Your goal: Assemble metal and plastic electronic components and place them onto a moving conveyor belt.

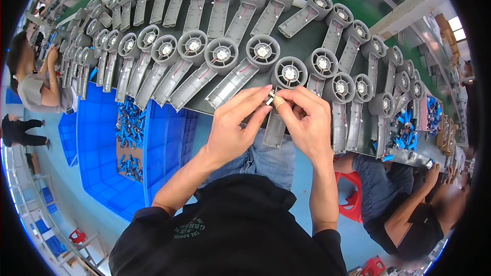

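Small metallic part [268, 98]: unfitted, pinched by left hand [231, 125] and right hand [310, 121], grips narrow. Fan housing [289, 73] beneath, near edge of desk [196, 101]: handle [275, 133] lies open.

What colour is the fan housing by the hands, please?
Grey; the fan housing shows best in the head view.

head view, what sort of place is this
Most likely a factory assembly line: rows of matching grey fan-shaped housings cover a long workbench, a large blue bin stands beside it, and other people are stationed along it.
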Demonstrator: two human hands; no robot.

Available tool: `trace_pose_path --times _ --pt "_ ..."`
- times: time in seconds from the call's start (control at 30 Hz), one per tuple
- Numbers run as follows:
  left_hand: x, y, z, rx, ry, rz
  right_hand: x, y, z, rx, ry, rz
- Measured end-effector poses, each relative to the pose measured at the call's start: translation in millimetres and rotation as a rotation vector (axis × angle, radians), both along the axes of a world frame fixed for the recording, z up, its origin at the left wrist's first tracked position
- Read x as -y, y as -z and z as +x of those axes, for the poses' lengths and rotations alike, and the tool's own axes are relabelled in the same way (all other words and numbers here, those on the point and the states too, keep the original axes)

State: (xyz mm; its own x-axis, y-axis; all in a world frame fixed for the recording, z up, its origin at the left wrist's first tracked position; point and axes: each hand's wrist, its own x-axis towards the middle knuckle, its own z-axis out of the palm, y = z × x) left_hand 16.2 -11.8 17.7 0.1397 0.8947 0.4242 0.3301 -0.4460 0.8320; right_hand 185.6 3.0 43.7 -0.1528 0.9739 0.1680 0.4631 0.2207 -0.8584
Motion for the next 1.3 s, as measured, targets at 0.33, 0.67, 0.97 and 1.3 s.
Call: trace_pose_path --times 0.33,0.67,0.97,1.3 --pt "-0.2 0.7 -4.1 0.094 0.100 -0.119 1.4 6.1 -1.3 -0.055 0.049 0.047" --pt "-5.9 0.0 -10.8 0.000 0.138 -0.045 -4.0 4.6 -2.2 -0.061 0.048 0.135" --pt "-5.8 0.1 -9.6 0.023 0.146 -0.089 -9.9 18.7 1.6 0.032 -0.046 0.345" --pt "-8.0 -1.5 -16.1 0.104 0.250 -0.232 -13.1 16.1 7.1 0.128 -0.129 0.455"
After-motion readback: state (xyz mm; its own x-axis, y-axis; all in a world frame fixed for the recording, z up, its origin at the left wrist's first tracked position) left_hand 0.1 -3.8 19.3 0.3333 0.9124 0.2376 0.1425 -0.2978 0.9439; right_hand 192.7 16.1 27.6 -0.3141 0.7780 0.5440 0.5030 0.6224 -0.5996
